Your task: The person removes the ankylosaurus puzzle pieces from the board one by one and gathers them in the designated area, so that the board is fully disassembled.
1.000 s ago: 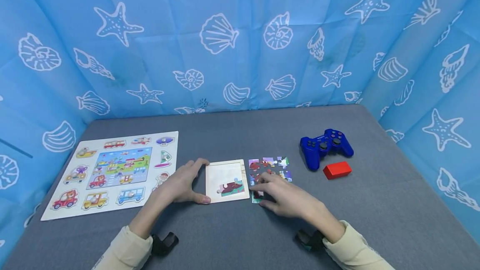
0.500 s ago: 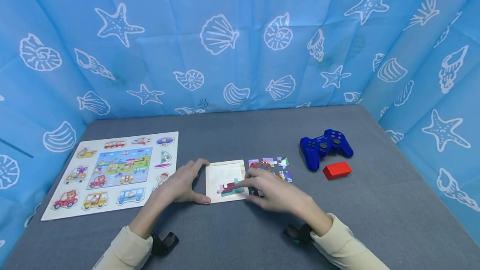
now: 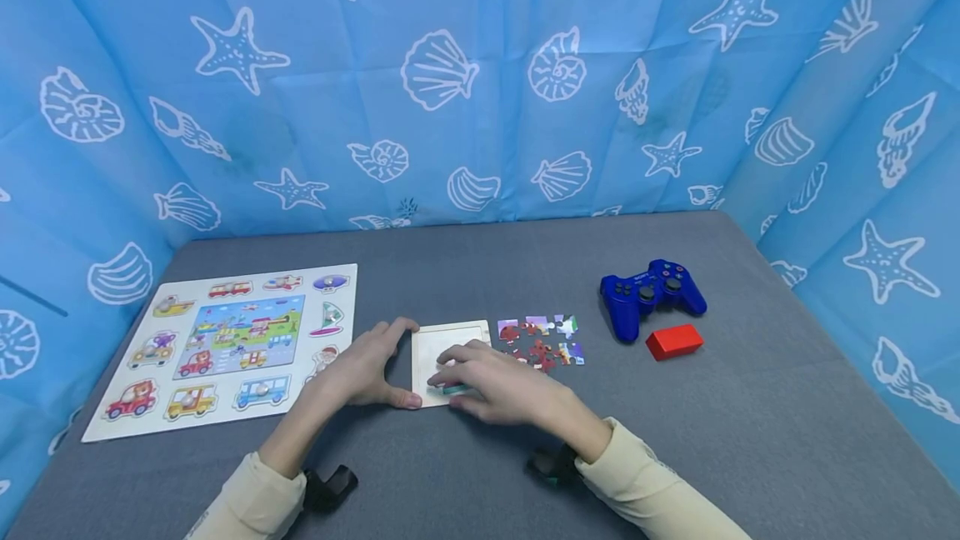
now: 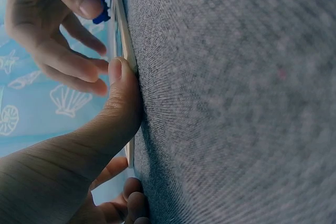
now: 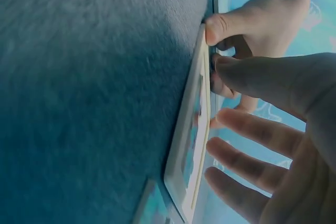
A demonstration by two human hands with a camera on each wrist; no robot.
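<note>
My left hand (image 3: 367, 365) holds the small wooden puzzle tray (image 3: 450, 327) by its left side, thumb at the near corner and forefinger at the far one. Over the tray hovers my right hand (image 3: 498, 382), its fingers extended and slightly bent. No piece shows between its thumb and fingers in the right wrist view. Joined jigsaw pieces (image 3: 455, 389) lie in the tray's near part, mostly covered by the right hand; whether a fingertip touches them I cannot tell. Loose jigsaw pieces (image 3: 543, 353) lie right of the tray, the nearest ones hidden by the hand.
A large vehicle knob puzzle board (image 3: 217, 432) lies at the left. To the right are a blue game controller (image 3: 647, 293) and a red block (image 3: 674, 341). A blue shell-patterned curtain (image 3: 480, 90) rises behind the grey table (image 3: 420, 490).
My right hand has moved left from the loose pieces to over the tray, covering the joined pieces there. My left hand has stayed at the tray's left side.
</note>
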